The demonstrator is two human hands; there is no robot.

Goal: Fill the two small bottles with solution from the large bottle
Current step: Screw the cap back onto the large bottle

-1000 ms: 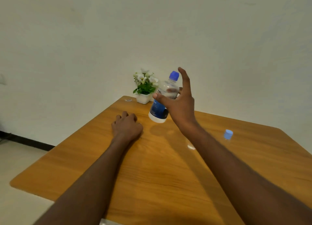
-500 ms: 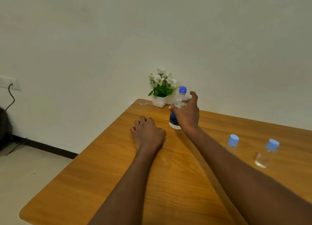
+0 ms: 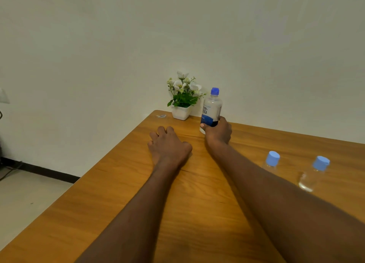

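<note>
Blue-capped and upright near the table's far edge, the large bottle is gripped low by the right hand, the left hand rests loosely curled on the wooden table, and two capped small bottles stand right of the forearm.

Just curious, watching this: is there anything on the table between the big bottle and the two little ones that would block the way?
No object does. The large bottle, held by the right hand, is separated from the two small bottles by bare table. Only the person's own right forearm crosses nearby.
</note>
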